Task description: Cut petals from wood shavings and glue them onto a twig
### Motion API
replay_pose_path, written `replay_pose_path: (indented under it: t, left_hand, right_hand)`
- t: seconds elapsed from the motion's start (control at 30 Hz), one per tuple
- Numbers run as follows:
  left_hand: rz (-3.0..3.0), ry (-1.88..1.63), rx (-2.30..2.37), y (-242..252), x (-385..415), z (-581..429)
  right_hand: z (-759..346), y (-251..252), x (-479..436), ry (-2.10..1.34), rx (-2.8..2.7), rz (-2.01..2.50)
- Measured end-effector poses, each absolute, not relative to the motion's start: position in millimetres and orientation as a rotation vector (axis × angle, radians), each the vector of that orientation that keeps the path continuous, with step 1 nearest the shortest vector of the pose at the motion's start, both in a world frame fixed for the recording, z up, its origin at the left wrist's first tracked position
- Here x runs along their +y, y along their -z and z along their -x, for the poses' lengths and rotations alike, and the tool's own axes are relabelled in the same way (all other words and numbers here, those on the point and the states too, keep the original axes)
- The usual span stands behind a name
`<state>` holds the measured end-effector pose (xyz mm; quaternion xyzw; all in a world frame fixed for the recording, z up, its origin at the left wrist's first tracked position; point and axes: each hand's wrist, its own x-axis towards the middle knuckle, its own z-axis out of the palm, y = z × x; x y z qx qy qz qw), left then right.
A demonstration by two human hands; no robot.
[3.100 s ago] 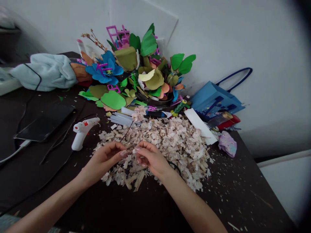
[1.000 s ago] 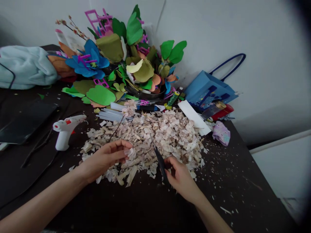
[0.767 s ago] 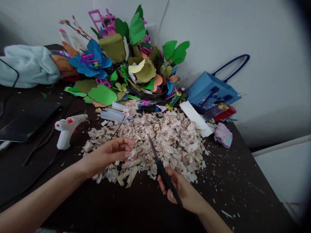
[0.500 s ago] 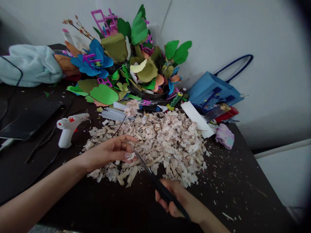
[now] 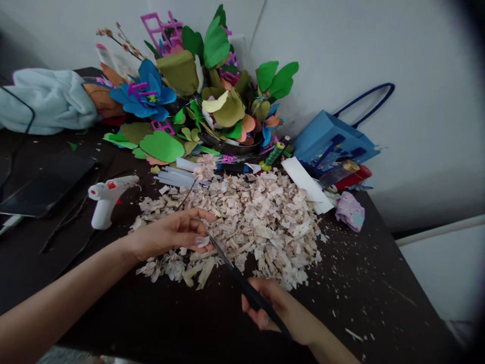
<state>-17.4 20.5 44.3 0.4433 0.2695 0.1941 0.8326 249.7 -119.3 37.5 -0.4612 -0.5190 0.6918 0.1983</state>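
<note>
My left hand [image 5: 178, 233] is closed over the near left part of a heap of pale dry flakes [image 5: 261, 212]. Its thumb and fingers pinch a small whitish flake [image 5: 202, 242]. From the lower right my right hand [image 5: 271, 306] grips black-handled scissors [image 5: 240, 278], their narrow metal tips at the left fingertips and the flake. Fingers hide part of the handles, and I cannot make out whether the blades are parted. Behind the left hand, a thin twig with a pale pink blossom [image 5: 204, 169] leans over the heap.
A white glue gun [image 5: 106, 199] stands left, near a dark tablet [image 5: 49, 184]. Glue sticks [image 5: 176, 177], a green thread spool [image 5: 273, 155] and felt flowers [image 5: 151, 98] lie behind the heap. A white strip [image 5: 307, 184], crumpled lilac cloth [image 5: 350, 211] and blue bag [image 5: 333, 139] are right.
Both hands stay almost in place. The pinched flake and the scissor tips have shifted very slightly against each other; the whole view has moved a little.
</note>
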Motion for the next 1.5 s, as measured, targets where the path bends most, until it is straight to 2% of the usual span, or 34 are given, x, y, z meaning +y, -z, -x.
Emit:
replay_pose_path:
  t: [0.93, 1.03, 1.17, 1.23, 1.37, 1.5]
  left_hand:
    - [-0.931, -0.339, 0.528, -37.3, 28.2, 20.9]
    - [-0.924, -0.371, 0.569, -36.8, 26.2, 20.1]
    - [-0.931, -0.483, 0.689, -34.1, 18.7, 16.8]
    - [-0.915, -0.553, 0.742, -33.2, 13.5, 15.5]
    - [-0.86, -0.63, 0.79, -34.4, 2.9, 15.6]
    - [-0.813, -0.688, 0.842, -38.9, -7.8, 13.6]
  right_hand:
    - [-247.7, -46.2, -117.9, -1.995, -1.349, 1.437]
    - [-248.4, -41.6, -115.0, -1.689, -1.538, 1.624]
    - [-249.1, -28.5, -109.6, -0.825, -1.932, 2.066]
    - [-250.4, -21.6, -109.6, -0.58, -2.018, 2.136]
    - [-254.2, -17.4, -114.3, -0.424, -2.083, 2.043]
    - [-246.9, -32.1, -111.4, -0.446, -1.995, 1.911]
